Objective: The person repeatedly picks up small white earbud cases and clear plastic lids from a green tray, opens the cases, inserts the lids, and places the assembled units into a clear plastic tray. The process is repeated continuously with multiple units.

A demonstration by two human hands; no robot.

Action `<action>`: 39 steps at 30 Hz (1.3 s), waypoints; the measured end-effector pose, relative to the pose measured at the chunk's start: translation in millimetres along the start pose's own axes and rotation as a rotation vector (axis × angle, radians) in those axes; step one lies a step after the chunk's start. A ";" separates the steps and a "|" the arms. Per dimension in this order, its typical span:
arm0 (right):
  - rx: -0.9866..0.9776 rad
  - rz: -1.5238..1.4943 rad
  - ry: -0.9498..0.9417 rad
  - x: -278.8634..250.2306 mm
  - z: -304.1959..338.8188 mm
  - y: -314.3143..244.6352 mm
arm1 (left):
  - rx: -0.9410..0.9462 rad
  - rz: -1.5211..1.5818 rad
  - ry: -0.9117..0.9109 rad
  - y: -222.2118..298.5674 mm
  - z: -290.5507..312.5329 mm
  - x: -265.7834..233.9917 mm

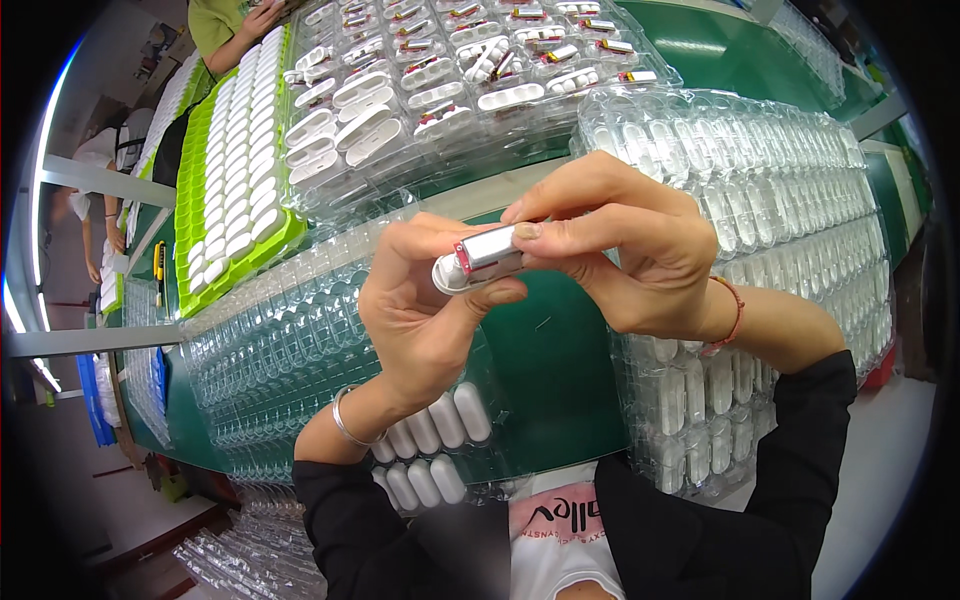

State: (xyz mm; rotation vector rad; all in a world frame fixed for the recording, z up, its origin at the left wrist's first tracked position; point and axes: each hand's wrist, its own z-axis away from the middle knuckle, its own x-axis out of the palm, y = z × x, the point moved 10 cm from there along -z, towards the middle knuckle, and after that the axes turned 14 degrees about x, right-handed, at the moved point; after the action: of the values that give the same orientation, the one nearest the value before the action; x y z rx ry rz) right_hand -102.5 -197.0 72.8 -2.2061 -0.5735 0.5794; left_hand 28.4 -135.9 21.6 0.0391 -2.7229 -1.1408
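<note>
My left hand (410, 320) is closed around a small white plastic case piece (446, 277), gripping it between thumb and fingers above the green table. A flat silver battery (488, 246) with a red circuit board at one end lies against the white piece. My right hand (645, 245) pinches the battery's far end with thumb and fingertips. Below my left wrist, several rounded white cases (470, 412) rest in a clear tray. How the battery meets the white piece is partly hidden by my fingers.
Clear tray (370, 135) beyond my hands carries white shells and battery parts. A bright green tray (300, 228) of white cases is at left. Stacked clear blister trays (740, 130) flank me, with more (270, 345) at left. A co-worker's hand (262, 18) shows at top left.
</note>
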 end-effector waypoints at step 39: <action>-0.141 0.569 -0.226 40.3 9.3 20.3 | -0.078 -1.339 -0.545 -153.6 -232.7 -196.1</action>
State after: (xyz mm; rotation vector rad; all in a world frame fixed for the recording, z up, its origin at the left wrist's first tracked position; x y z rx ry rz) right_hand -71.4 -181.3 42.8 -2.4588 -0.0839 1.1210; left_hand 256.2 -388.8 40.4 2.0323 -2.9627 -1.6419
